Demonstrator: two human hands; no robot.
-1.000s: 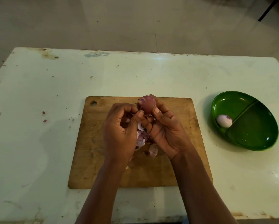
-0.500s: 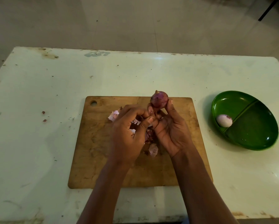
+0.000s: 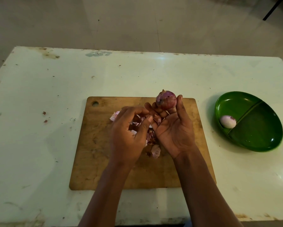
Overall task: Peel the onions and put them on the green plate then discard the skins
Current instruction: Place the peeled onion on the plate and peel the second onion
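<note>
Your right hand [image 3: 173, 131] pinches the onion [image 3: 166, 99] with fingertips, so it may slip. I cannot tell if your left hand [image 3: 127, 135] grips skins [image 3: 154, 150].

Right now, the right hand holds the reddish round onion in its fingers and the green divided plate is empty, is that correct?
Not empty: the head view shows a pale peeled onion lying in the green divided plate; the rest holds.

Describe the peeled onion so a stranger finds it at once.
Right of the cutting board stands the green plate. The peeled onion lies in its left compartment, beside the divider. It is pale, unlike the purple onion in the right hand.
</note>
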